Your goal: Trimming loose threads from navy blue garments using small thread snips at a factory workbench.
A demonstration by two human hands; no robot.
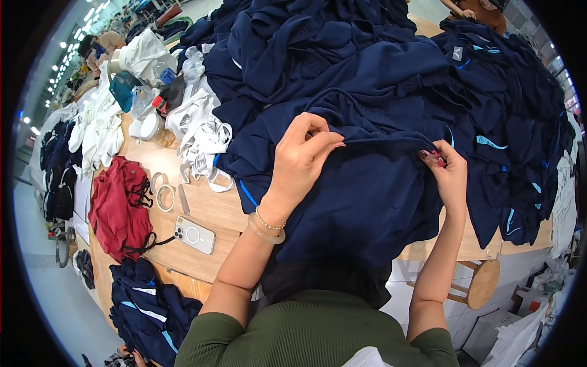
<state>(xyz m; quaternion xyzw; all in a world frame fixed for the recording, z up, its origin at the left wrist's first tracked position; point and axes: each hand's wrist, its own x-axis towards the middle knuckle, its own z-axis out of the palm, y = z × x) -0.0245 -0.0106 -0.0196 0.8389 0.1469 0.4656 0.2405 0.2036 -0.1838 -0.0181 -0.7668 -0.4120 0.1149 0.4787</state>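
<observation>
A dark navy garment [373, 196] is stretched between my two hands, and its lower part hangs over the table's near edge toward my lap. The thumb and fingertips of my left hand [302, 153] are pinched together at one end of its upper edge. At the other end, my right hand [449, 174] grips the same edge, thumb on top and fingers curled into the cloth. What lies beneath the raised edge is hidden.
A large heap of navy garments [342, 55] covers the table's far side and right. Leftward lie white straps [202, 134], tape rings [164, 194], a phone [194, 235] and a red bag [121, 208]. A wooden stool [483, 284] stands at the right.
</observation>
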